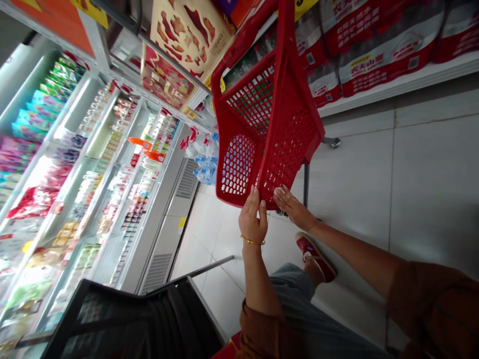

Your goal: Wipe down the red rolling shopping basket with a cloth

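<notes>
A red plastic shopping cart basket (294,134) with perforated walls and a raised handle stands in front of me, slanted in the tilted view. At its near corner, my left hand (253,217), with a gold bangle at the wrist, has its fingers straight and thumb apart, against the rim. My right hand (294,207) lies with outstretched fingers along the lower edge of the perforated side, close to the left. Neither hand is wrapped around anything I can see. The basket's inside shows only in part, through its open top.
Packs of red-labelled bottles (381,65) fill a low shelf at right. Patterned gift boxes (187,40) sit above. A refrigerated display (112,184) lines the left. A black crate-like object (149,319) is close at lower left. Tiled floor (355,199) lies beneath.
</notes>
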### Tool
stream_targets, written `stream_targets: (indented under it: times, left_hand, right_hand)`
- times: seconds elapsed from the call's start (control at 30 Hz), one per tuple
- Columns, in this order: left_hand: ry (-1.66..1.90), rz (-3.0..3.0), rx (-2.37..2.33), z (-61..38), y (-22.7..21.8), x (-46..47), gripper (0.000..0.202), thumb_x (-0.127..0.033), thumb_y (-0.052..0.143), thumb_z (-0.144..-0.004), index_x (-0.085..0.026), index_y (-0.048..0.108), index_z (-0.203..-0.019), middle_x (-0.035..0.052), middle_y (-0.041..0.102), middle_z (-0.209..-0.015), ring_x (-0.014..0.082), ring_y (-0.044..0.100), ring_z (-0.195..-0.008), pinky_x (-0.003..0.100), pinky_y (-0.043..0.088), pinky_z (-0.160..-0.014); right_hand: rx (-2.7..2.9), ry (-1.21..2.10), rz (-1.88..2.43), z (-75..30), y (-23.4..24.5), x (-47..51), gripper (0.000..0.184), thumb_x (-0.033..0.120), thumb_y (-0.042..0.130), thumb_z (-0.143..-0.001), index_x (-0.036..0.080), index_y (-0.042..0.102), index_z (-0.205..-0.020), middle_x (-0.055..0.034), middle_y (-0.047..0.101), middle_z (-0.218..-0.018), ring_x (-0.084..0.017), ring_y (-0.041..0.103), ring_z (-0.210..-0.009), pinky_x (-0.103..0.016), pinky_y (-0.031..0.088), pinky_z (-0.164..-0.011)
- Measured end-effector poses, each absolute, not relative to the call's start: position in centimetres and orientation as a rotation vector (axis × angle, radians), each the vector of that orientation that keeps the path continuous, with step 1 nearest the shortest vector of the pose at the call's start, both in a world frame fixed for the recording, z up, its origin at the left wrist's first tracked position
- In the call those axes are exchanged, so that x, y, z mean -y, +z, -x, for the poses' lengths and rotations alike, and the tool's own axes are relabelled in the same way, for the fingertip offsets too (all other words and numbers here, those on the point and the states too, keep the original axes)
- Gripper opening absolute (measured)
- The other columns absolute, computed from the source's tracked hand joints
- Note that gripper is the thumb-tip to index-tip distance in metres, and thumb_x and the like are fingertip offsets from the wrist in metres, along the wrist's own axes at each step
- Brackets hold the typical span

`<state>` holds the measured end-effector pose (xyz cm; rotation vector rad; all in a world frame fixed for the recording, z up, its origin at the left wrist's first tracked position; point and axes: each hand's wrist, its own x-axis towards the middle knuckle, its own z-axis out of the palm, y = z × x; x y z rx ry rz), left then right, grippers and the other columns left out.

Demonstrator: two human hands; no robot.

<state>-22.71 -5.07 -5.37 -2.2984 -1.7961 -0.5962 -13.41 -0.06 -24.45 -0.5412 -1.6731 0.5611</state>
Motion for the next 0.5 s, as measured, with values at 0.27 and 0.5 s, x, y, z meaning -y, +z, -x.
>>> stream_targets:
  times: [0.27, 0.5]
  left_hand:
    - [-0.421, 2.215, 1.787, 21.3, -5.3, 3.7, 0.052, -0.031, 0.040, -0.099, -0.018, 0.031, -0.149, 0.0157, 0.039, -0.151, 0.0232, 0.043, -0.138, 0.039, 0.047, -0.105]
    - [-0.360, 2.361, 1.753, 20.2, -5.6, 2.3, 0.059, -0.038, 0.029, -0.101, -0.014, 0.015, -0.153, 0.0175, 0.024, -0.158, 0.0228, 0.021, -0.148, 0.044, 0.031, -0.117]
  right_hand:
    - [1.677, 0.542, 0.556, 12.2, -22.4, 0.2, 0.062, 0.007, 0.035, -0.098, 0.028, 0.014, -0.153, -0.0065, 0.028, -0.158, -0.024, 0.013, -0.148, -0.054, 0.031, -0.117]
    - [1.499, 0.512, 0.611, 11.1, -18.5, -0.9, 0.062, 0.013, 0.039, -0.099, 0.031, 0.014, -0.153, -0.0033, 0.023, -0.160, -0.024, 0.017, -0.148, -0.053, 0.031, -0.118]
